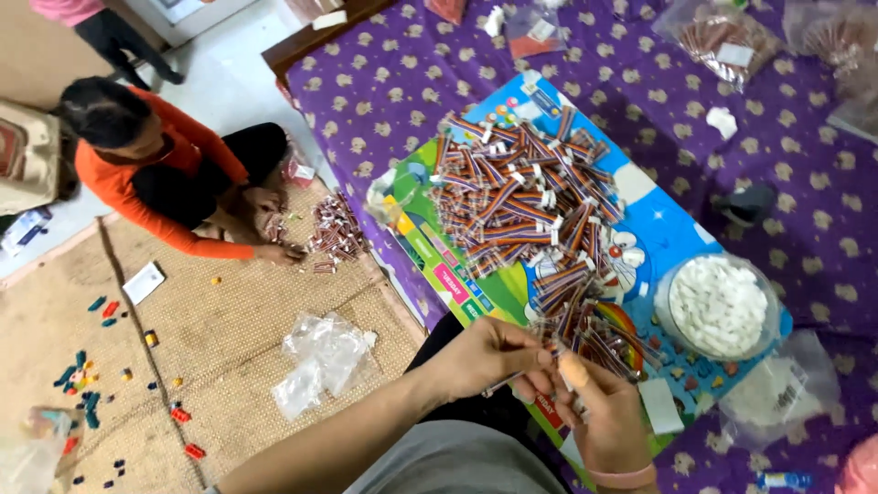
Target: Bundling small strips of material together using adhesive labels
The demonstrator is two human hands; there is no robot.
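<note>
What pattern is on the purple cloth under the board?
The purple cloth has small pale animal-like motifs, seen in the head view.

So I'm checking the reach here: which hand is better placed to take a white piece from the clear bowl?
Probably the right hand: it is on the same side as the clear bowl of white pieces. The left hand sits farther away, pinching a thin packet.

Person, own body: bare forearms; left hand (489, 359) unadorned; right hand (604, 421) with pink wristband (624, 477) at the wrist; grey garment (457, 462) beside the wristband.
</note>
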